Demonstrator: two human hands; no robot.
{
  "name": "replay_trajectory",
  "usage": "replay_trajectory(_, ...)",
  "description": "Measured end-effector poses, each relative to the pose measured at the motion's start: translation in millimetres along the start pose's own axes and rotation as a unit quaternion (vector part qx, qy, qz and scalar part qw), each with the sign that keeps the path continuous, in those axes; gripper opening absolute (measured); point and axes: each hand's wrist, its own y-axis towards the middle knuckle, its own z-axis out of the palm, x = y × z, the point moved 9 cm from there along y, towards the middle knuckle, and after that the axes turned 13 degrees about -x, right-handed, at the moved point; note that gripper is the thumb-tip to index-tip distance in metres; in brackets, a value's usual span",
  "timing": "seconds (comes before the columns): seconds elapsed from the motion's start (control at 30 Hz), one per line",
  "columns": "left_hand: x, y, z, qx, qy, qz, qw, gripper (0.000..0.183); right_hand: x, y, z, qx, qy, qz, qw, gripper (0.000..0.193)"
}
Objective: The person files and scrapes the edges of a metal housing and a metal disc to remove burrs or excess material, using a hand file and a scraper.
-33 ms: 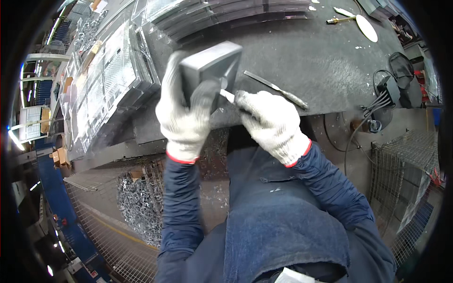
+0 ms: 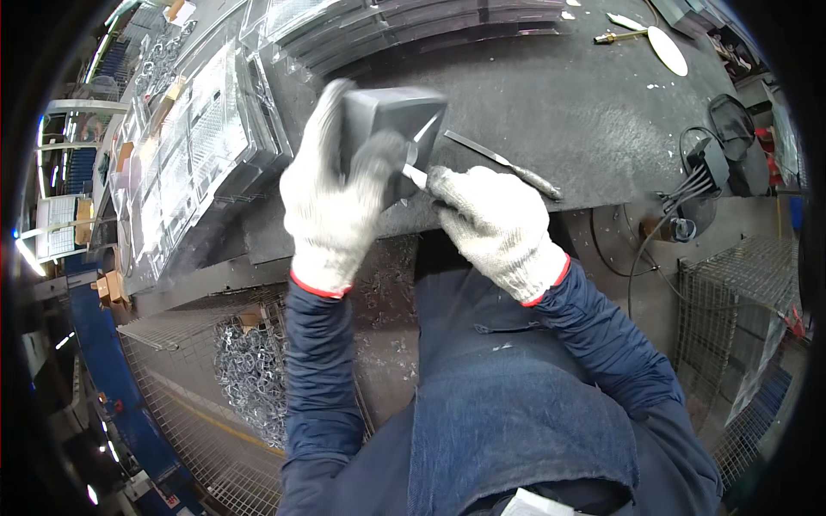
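Note:
My left hand (image 2: 329, 211), in a white knit glove with a red cuff, is closed around a dark grey box-shaped part (image 2: 400, 107). The thumb is blurred and lies across its near face. In the same kind of glove, my right hand (image 2: 502, 225) is closed on a small tool with a pale, narrow tip (image 2: 415, 175). That tip points at the lower right of the box part, and whether it touches cannot be made out. Most of the tool is hidden in my fingers. Just beyond my right hand, a long flat tool with a thicker handle (image 2: 508, 165) lies on the dark workbench (image 2: 568, 112).
Stacked clear-wrapped metal panels (image 2: 206, 146) stand at the left, with more long pieces (image 2: 404, 34) along the back. A white oval disc (image 2: 668, 52) lies far right. Cables hang from a black box (image 2: 710, 163) at the right edge. Wire cages (image 2: 731, 284) stand below the bench.
The box part has tilted, and its upper face looks darker. My left hand and forearm have shifted slightly left. My right hand has hardly moved.

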Motion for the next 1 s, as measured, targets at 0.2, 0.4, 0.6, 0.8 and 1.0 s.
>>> replay_trajectory(0.2,11.7,15.8,47.4,0.246,0.071,-0.063,0.965,0.052,6.3,0.5,21.2,0.059,-0.068,-0.082,0.993,0.019)
replay_trajectory(0.4,24.4,10.9,43.5,0.204,0.018,-0.132,0.97,0.049,1.6,-4.1,27.2,0.105,-0.077,-0.032,0.991,0.019)
replay_trajectory(0.6,21.4,13.1,43.4,0.207,0.016,-0.103,0.973,0.05,3.0,-2.9,20.9,0.073,-0.107,-0.058,0.99,0.012)
replay_trajectory(0.8,33.8,19.7,43.8,0.218,-0.008,-0.084,0.972,0.051,22.3,-15.6,15.2,0.026,-0.102,-0.062,0.993,0.02)
replay_trajectory(1.0,31.2,21.6,45.7,0.217,-0.006,-0.063,0.974,0.05,-1.2,6.2,24.1,0.008,-0.103,-0.086,0.991,0.005)
